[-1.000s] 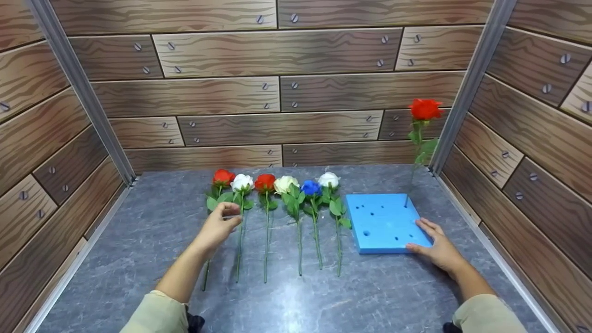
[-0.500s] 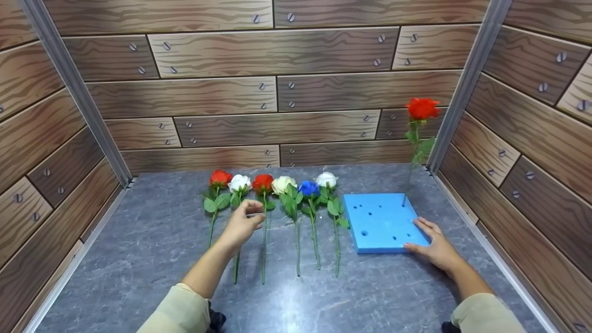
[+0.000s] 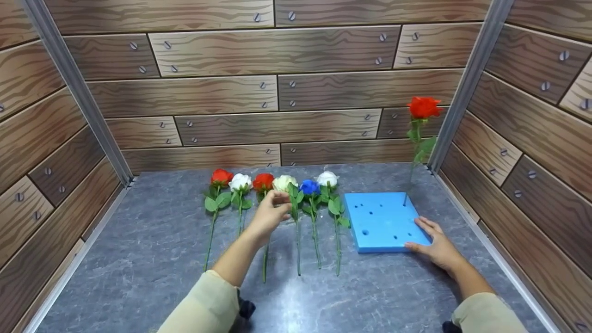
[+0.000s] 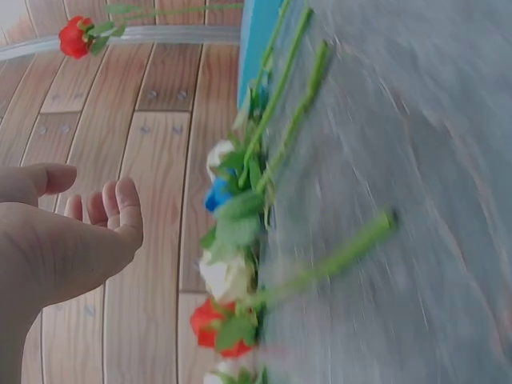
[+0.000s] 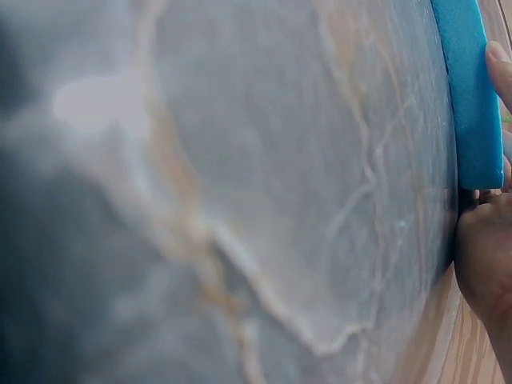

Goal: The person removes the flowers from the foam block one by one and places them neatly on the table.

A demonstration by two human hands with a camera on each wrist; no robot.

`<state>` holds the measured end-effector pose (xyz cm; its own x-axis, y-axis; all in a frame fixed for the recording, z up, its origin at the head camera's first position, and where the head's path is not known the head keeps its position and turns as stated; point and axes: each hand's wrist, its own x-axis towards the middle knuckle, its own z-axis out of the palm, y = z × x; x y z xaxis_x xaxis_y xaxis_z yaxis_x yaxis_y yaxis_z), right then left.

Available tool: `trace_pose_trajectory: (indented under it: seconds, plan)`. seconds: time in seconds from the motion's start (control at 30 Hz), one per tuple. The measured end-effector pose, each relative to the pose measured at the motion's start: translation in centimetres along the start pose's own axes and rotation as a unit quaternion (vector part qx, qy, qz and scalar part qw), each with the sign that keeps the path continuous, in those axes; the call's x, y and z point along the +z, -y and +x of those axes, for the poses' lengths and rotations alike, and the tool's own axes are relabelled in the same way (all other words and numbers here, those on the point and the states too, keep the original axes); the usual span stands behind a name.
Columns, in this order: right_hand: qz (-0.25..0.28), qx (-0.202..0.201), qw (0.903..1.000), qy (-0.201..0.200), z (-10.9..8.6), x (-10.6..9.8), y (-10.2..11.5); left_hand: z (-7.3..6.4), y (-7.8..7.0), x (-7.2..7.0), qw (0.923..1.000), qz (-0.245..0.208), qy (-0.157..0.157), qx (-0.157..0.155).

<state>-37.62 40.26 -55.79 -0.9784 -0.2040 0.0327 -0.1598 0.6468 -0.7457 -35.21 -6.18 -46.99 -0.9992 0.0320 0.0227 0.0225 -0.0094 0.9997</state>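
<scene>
My left hand [image 3: 269, 213] hovers over the row of roses with loosely bent fingers and nothing in them. Beneath or beside it lie a cream rose [image 3: 284, 183] and a red rose [image 3: 263, 181], whose stem it partly hides. My right hand [image 3: 439, 247] holds the near right corner of a blue foam block [image 3: 386, 222], thumb at the front edge and fingers along the right side. In the right wrist view the thumb touches the block [image 5: 472, 96]. One red rose [image 3: 424, 107] stands upright in a hole near the block's far right corner.
Another red rose [image 3: 221, 177] and a white rose [image 3: 240, 182] lie to the left. A blue rose [image 3: 310, 187] and a second white rose [image 3: 327, 179] lie between the left hand and the block. Wood-patterned walls [image 3: 222, 97] enclose the grey table [image 3: 152, 240].
My left hand has moved right along the row, from near the leftmost roses to the cream one, still with nothing in it. My right hand has stayed on the block.
</scene>
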Motion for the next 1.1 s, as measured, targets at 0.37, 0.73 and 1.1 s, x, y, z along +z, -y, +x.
trace_pose_trajectory:
  seconds: [0.37,0.73,1.1]
  plan:
    - [0.011,0.007,0.9999,0.002,0.1,0.1,-0.3,1.7,0.4,4.9,0.9979,-0.053,0.036,-0.012]
    - [0.007,0.009,0.9999,-0.001,0.0,0.0,-0.5,2.9,1.4,8.4,0.9961,-0.068,0.054,-0.010]
    - [0.003,0.013,0.9999,-0.008,0.1,0.1,-0.6,3.8,2.5,11.0,0.9936,-0.078,0.081,-0.015]
